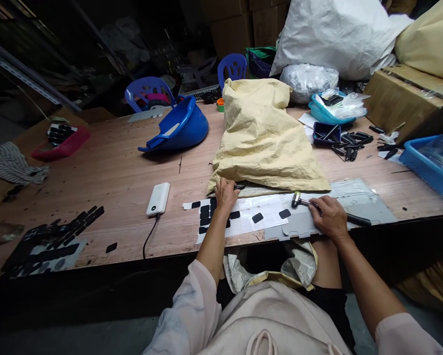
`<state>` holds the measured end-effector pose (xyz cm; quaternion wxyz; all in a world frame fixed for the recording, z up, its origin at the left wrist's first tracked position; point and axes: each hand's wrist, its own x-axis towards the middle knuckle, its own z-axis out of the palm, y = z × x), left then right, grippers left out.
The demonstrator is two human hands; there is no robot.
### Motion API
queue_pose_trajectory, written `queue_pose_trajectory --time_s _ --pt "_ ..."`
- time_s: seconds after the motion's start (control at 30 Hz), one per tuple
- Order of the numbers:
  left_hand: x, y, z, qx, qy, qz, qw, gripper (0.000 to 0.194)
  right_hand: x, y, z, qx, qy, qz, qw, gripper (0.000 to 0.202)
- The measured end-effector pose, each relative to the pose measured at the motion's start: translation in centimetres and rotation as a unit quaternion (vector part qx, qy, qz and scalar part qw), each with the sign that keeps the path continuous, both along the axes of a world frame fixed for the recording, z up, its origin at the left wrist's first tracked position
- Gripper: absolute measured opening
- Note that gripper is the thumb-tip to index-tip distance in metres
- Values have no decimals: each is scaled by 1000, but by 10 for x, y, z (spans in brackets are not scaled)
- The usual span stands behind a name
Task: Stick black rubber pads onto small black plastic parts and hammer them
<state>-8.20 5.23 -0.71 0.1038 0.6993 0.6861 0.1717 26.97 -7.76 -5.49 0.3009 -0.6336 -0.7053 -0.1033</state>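
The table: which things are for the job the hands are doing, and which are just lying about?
Probably for the job:
- hammer, in the right hand
- small black thing at the left hand
- black patches on white paper

Probably just lying about:
- white box with a cable
- blue basin
- striped cloth

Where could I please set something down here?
Mostly bare wood lies between the blue basin and the white power bank, and leftward to the pink basin. Crowded: around the black handles at right and the black pieces at near left.
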Motion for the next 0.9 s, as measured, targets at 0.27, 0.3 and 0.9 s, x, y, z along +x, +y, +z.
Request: queue_pose_trajectory --time_s 0.27,0.3,0.9 --pt "45 -65 -1 -4 -79 -253 964 8 0 -1 1 -14 7 -4 1000 19" --pt "51 -73 -6 -10 -86 -272 958 8 0 -1 1 -16 10 -4 1000 19" --pt "48 -78 -43 -34 -216 -246 944 16 -3 -4 5 -7 34 0 999 22"
